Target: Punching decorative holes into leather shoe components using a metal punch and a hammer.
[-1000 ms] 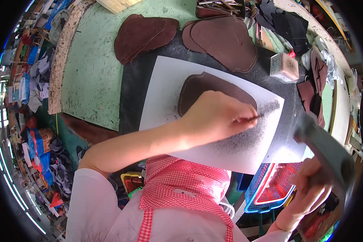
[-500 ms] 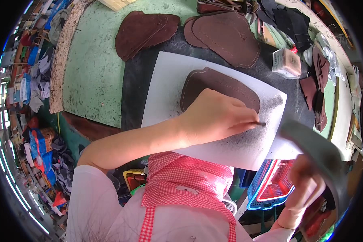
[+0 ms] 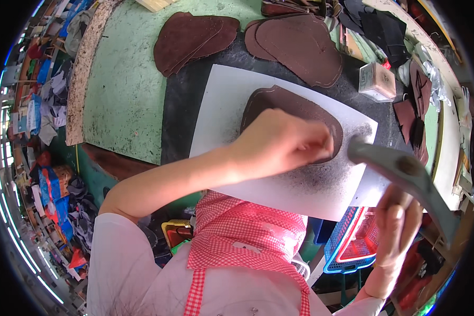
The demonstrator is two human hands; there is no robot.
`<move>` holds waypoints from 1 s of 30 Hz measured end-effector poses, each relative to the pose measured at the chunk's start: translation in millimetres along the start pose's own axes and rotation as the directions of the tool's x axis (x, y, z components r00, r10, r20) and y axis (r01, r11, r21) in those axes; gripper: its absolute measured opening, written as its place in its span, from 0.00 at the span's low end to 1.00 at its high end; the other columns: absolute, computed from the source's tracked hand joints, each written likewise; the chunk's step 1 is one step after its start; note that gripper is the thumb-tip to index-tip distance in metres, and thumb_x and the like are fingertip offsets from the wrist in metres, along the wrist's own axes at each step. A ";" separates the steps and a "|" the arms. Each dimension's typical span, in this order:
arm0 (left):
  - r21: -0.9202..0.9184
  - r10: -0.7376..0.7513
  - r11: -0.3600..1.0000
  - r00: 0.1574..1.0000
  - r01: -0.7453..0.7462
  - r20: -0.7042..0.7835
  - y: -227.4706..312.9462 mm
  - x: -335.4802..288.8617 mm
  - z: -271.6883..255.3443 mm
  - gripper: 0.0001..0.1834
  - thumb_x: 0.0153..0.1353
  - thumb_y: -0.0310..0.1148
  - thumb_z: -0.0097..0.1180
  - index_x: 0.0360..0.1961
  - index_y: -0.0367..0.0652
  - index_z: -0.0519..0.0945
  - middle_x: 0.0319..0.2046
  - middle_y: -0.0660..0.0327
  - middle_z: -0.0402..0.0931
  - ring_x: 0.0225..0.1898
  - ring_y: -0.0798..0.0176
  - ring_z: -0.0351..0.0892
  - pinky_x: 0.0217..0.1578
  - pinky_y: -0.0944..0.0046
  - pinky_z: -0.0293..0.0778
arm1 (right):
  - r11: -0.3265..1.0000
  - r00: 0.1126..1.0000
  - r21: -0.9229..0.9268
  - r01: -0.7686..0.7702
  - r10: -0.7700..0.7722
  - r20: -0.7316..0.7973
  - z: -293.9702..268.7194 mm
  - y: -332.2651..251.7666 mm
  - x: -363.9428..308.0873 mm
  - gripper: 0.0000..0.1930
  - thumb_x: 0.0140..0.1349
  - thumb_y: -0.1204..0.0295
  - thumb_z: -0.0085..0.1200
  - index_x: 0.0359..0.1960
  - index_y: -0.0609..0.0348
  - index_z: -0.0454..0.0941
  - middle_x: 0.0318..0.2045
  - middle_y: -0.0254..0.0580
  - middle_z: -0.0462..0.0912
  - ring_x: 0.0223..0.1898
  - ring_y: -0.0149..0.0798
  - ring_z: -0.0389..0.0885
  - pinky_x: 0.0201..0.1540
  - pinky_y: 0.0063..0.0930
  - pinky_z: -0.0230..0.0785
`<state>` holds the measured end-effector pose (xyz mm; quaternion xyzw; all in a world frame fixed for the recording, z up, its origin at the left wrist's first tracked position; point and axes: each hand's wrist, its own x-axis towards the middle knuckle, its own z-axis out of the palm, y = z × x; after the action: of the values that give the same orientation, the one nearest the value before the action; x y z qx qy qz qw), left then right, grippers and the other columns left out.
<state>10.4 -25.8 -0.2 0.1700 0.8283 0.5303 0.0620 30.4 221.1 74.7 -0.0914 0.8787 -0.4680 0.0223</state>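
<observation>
A dark brown leather piece (image 3: 271, 100) with a line of small marks along its edge lies on a white board (image 3: 214, 113) dusted with dark specks. Over its lower right part is my left hand (image 3: 279, 141), closed and blurred at the fingers, hiding much of the leather. The slim dark punch in those fingers is almost lost in the blur. My right hand (image 3: 397, 224) grips the handle of a grey metal hammer (image 3: 387, 163). The hammer's blunt end hovers just right of my left fist, apart from it.
Stacked brown leather pieces (image 3: 192, 42) and a second stack (image 3: 297, 47) lie behind the board on a black mat (image 3: 181, 113). A small clear box (image 3: 376, 81) stands at right, near brown scraps (image 3: 405, 118). Blue and red baskets (image 3: 353, 245) sit below the table edge.
The hammer and my right hand have swung left and up toward my left fist. My left hand has shifted slightly up, and the punch end no longer shows clearly.
</observation>
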 end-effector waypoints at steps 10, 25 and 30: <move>0.314 0.172 0.930 0.981 -0.193 0.093 1.9 -5.8 -4.2 0.07 0.59 0.26 0.60 0.40 0.41 0.80 0.33 0.62 0.82 0.33 0.70 0.84 0.35 0.72 0.77 | 0.980 0.947 0.124 -0.154 0.111 0.302 -13.6 -18.5 7.3 0.12 0.67 0.68 0.50 0.47 0.63 0.75 0.35 0.39 0.79 0.38 0.30 0.74 0.40 0.24 0.66; -0.147 0.042 0.988 0.998 -0.048 -0.042 -6.1 -5.6 -5.2 0.06 0.58 0.31 0.62 0.36 0.45 0.81 0.27 0.63 0.81 0.26 0.58 0.81 0.28 0.65 0.76 | 0.860 0.946 0.464 -0.212 0.061 0.319 -34.1 -31.8 13.5 0.09 0.61 0.69 0.50 0.36 0.62 0.76 0.16 0.36 0.70 0.20 0.27 0.68 0.25 0.25 0.60; 0.206 0.213 0.957 0.977 -0.203 -0.026 -5.4 -10.2 -4.4 0.07 0.58 0.32 0.61 0.37 0.45 0.80 0.27 0.63 0.81 0.26 0.57 0.81 0.28 0.65 0.76 | 0.980 0.974 -0.140 -0.142 0.163 0.156 -20.3 -17.7 -7.0 0.08 0.64 0.72 0.49 0.40 0.63 0.76 0.29 0.41 0.80 0.32 0.30 0.77 0.35 0.27 0.67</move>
<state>17.5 -35.1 -3.9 0.2487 0.8567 0.4508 -0.0317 37.2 229.4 100.3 -0.0636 0.9064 -0.3983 0.1256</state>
